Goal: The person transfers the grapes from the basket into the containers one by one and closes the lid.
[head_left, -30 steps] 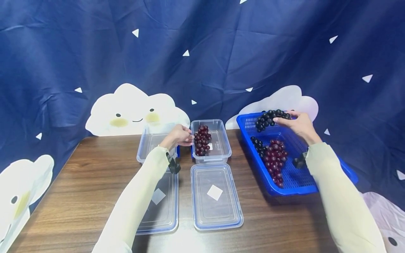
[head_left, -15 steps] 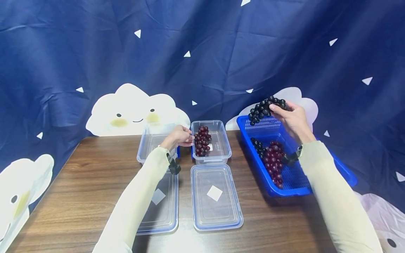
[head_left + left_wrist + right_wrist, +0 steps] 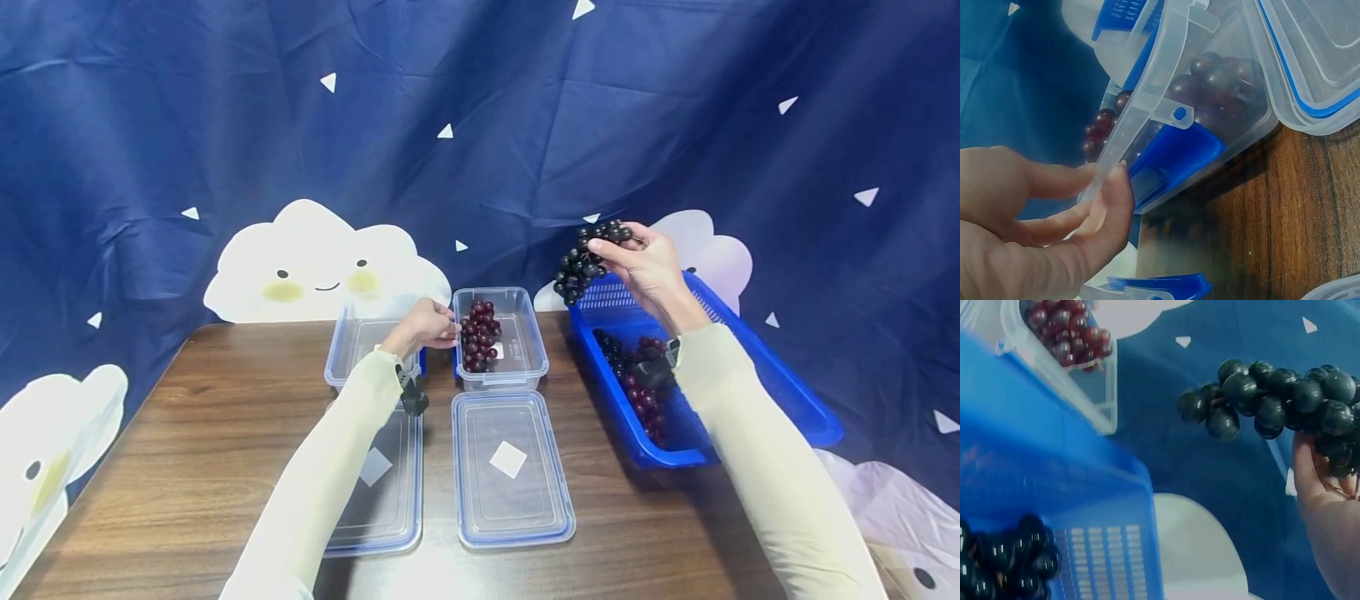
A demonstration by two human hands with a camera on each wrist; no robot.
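Observation:
In my right hand (image 3: pixel 648 262) I grip a bunch of black grapes (image 3: pixel 581 265), lifted above the far left edge of the blue basket (image 3: pixel 795 400). The right wrist view shows the same black bunch (image 3: pixel 1285 400) hanging out to the left of the hand. My left hand (image 3: pixel 427 325) pinches the left rim of a clear plastic container (image 3: pixel 517 367). Up close, the left wrist view has thumb and fingers of the left hand (image 3: pixel 1054 219) on both sides of that rim. Inside this container lies a bunch of red grapes (image 3: pixel 480 333) along its left side.
A second clear container (image 3: pixel 352 350) stands left, partly behind my left arm. Two clear lids lie in front: the right lid (image 3: pixel 513 475) and the left lid (image 3: pixel 382 508), partly covered by my sleeve. More black grapes (image 3: pixel 609 346) and red grapes (image 3: pixel 647 408) lie in the basket.
My right hand has lifted the black grapes up out of the basket and carried them left past its far edge. My left hand has stayed on the container's rim.

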